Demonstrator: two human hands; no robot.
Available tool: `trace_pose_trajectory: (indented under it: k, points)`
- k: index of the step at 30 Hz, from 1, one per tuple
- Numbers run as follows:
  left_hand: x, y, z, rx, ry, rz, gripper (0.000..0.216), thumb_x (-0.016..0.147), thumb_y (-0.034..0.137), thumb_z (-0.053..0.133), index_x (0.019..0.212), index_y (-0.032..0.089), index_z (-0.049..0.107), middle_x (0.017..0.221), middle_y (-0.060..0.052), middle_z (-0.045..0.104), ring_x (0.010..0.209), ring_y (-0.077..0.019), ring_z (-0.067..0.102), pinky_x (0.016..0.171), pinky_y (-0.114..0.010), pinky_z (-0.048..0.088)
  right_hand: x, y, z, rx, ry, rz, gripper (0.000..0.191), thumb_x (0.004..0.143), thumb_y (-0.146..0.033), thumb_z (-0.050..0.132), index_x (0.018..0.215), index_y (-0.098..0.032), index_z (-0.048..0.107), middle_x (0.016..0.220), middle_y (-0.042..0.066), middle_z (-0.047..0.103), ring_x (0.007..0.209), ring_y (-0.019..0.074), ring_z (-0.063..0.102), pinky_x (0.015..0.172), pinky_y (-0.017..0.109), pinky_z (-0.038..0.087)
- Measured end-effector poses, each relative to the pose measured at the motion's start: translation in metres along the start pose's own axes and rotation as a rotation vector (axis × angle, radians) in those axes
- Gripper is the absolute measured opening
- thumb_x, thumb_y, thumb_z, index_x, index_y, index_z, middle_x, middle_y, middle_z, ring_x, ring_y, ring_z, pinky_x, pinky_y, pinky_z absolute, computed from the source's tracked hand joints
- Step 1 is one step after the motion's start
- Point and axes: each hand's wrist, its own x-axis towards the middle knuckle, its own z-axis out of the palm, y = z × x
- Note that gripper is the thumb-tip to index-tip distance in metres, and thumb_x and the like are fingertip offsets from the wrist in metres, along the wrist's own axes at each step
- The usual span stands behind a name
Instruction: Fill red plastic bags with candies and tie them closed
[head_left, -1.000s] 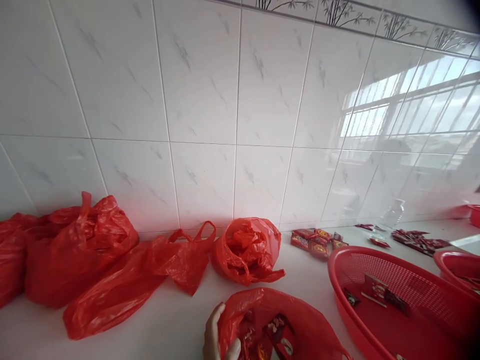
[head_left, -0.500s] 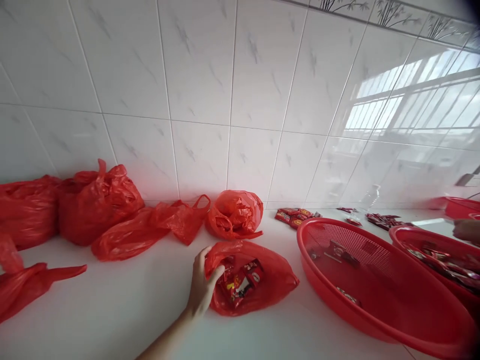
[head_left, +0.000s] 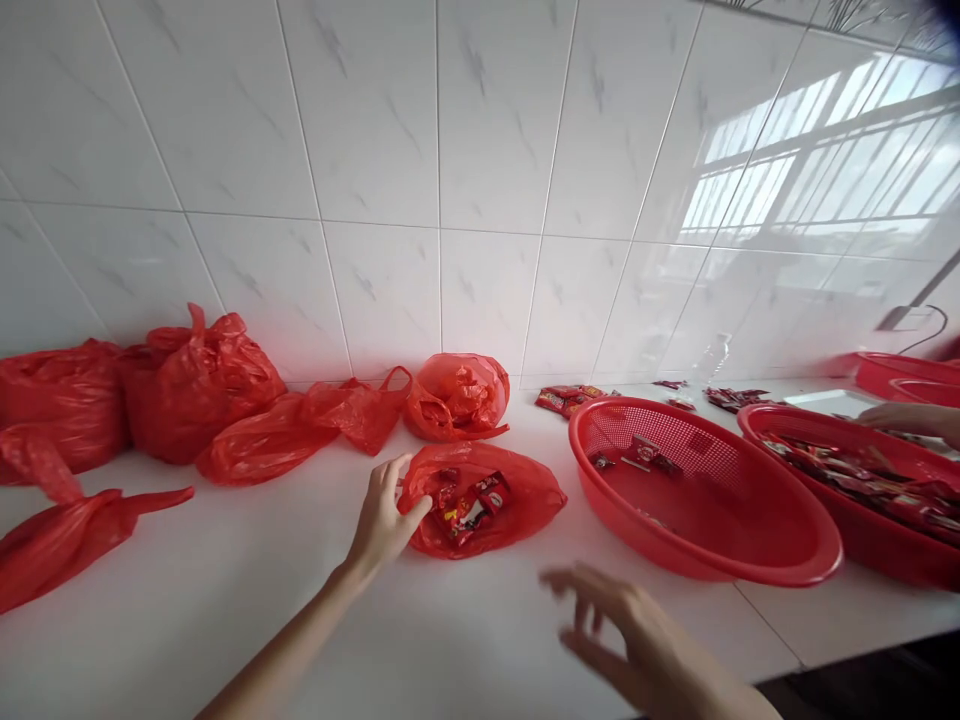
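In the head view, the bag [head_left: 529, 500] lies mouth-open on the worktop [head_left: 240, 580], left of the basket [head_left: 784, 575]; its thin rim could sag over the packets [head_left: 491, 492], or spill them, if tugged or let go. The left hand [head_left: 384, 515] pinches its left rim; the right hand [head_left: 626, 615], blurred at near right, has its fingers apart, apparently holding nothing.
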Motion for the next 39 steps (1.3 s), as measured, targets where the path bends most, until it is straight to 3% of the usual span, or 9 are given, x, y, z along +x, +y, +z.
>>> trace_pose_trajectory:
  k: [3,7,12,17,21,25,30,35,39]
  points:
    - [0.0,0.005,-0.01,0.116,-0.045,-0.017,0.06,0.078,0.039,0.065,0.135,0.025,0.05,0.127,-0.012,0.053,0.1,-0.0265,0.061,0.089,-0.043,0.052,0.043,0.005,0.013,-0.147,0.084,0.101,0.045,0.098,-0.034,0.047,0.143,-0.036,0.048,0.135,0.011,0.059,0.106,0.0273,0.067,0.085,0.042,0.057]
    - [-0.001,0.006,-0.022,0.207,-0.103,-0.025,0.066,0.076,0.037,0.066,0.139,0.026,0.05,0.122,-0.012,0.059,0.078,-0.0225,0.063,0.076,-0.039,0.053,0.101,0.01,0.032,-0.416,0.14,0.339,0.064,0.098,-0.042,0.045,0.157,-0.024,0.025,0.154,0.024,0.036,0.085,0.0272,0.072,0.058,0.035,0.055]
    - [0.007,0.01,-0.036,0.192,-0.159,0.011,0.062,0.071,0.024,0.062,0.132,0.026,0.06,0.103,-0.007,0.068,0.063,-0.0184,0.06,0.069,-0.035,0.053,0.134,0.029,0.041,-0.48,-0.014,0.353,0.072,0.093,-0.022,0.054,0.157,-0.016,0.022,0.115,0.021,0.064,0.079,0.0262,0.07,0.059,0.031,0.047]
    - [0.038,0.035,-0.053,0.027,-0.184,-0.036,0.048,0.069,0.023,0.062,0.116,0.023,0.07,0.109,-0.007,0.071,0.067,-0.0176,0.064,0.067,-0.032,0.055,0.153,0.032,0.019,-0.203,0.188,0.223,0.063,0.084,-0.002,0.044,0.146,-0.014,0.044,0.105,0.014,0.069,0.082,0.021,0.067,0.069,0.03,0.049]
    - [0.073,0.079,-0.074,-0.159,-0.131,-0.041,0.045,0.071,0.028,0.066,0.114,0.018,0.069,0.119,-0.009,0.069,0.08,-0.0193,0.069,0.078,-0.037,0.057,0.174,0.018,-0.024,0.192,0.476,0.156,0.035,0.082,-0.018,0.058,0.116,-0.017,0.067,0.104,0.009,0.073,0.078,0.0182,0.068,0.078,0.032,0.053]
    - [0.1,0.123,-0.093,-0.268,0.045,0.074,0.038,0.068,0.028,0.073,0.103,0.014,0.072,0.115,-0.01,0.07,0.096,-0.0232,0.067,0.091,-0.04,0.054,0.19,0.002,-0.061,0.529,0.625,0.114,0.027,0.083,-0.031,0.062,0.105,-0.017,0.069,0.074,0.005,0.072,0.065,0.0184,0.069,0.071,0.036,0.055]
    - [0.109,0.142,-0.091,-0.298,0.054,0.108,0.028,0.073,0.024,0.07,0.099,0.013,0.073,0.092,-0.006,0.072,0.081,-0.0201,0.068,0.09,-0.042,0.053,0.205,-0.015,-0.075,0.741,0.597,-0.01,0.027,0.08,-0.032,0.066,0.101,-0.014,0.068,0.066,0.004,0.07,0.065,0.0185,0.069,0.068,0.035,0.055]
    - [0.1,0.152,-0.065,-0.329,-0.187,0.172,0.018,0.077,0.028,0.071,0.089,0.015,0.073,0.095,-0.007,0.074,0.096,-0.0237,0.069,0.093,-0.04,0.053,0.218,-0.034,-0.065,0.784,0.442,-0.163,0.025,0.082,-0.03,0.066,0.102,-0.016,0.068,0.063,0.001,0.068,0.066,0.0181,0.068,0.066,0.033,0.053]
    - [0.093,0.171,-0.046,-0.304,-0.377,0.177,0.041,0.076,0.035,0.076,0.114,0.02,0.069,0.092,-0.005,0.074,0.088,-0.0216,0.07,0.084,-0.037,0.057,0.225,-0.05,-0.059,0.746,0.4,-0.276,0.019,0.085,-0.024,0.062,0.101,-0.018,0.069,0.066,0.0,0.066,0.063,0.0151,0.063,0.062,0.03,0.05]
